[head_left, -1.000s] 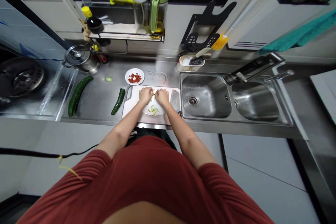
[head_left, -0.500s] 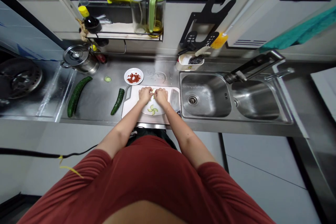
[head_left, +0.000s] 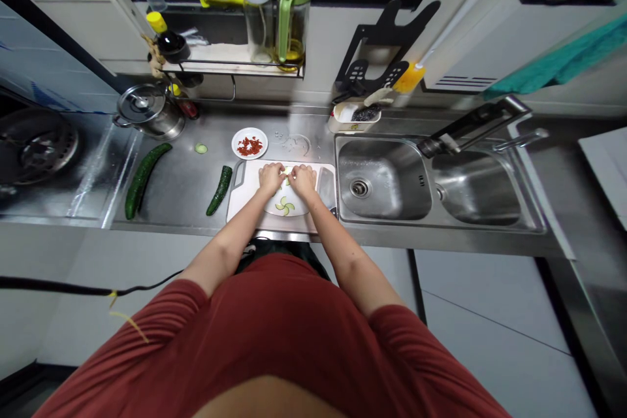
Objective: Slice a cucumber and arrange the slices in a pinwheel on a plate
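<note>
My left hand [head_left: 271,178] and my right hand [head_left: 302,178] are close together over the far part of a white plate [head_left: 300,201]. Their fingers are pinched, with a pale green cucumber slice [head_left: 287,172] at the fingertips, partly hidden by them. Nearer to me on the plate, several thin cucumber slices [head_left: 284,207] form a pinwheel. Beneath the plate lies a white cutting board [head_left: 240,199] with a grey handle. A knife with a broad grey blade [head_left: 325,184] rests on the board's right side.
Left of the board lie a cut cucumber [head_left: 219,191], a whole cucumber [head_left: 144,179] and a cucumber piece [head_left: 200,148]. A small plate [head_left: 236,144] of chopped red pieces stands behind. A lidded pot [head_left: 151,117] is at back left; a double sink [head_left: 386,196] is right.
Hardly anything differs. Both hands stay pinched over the plate, with only slight finger movement, and the view has shifted a little.
</note>
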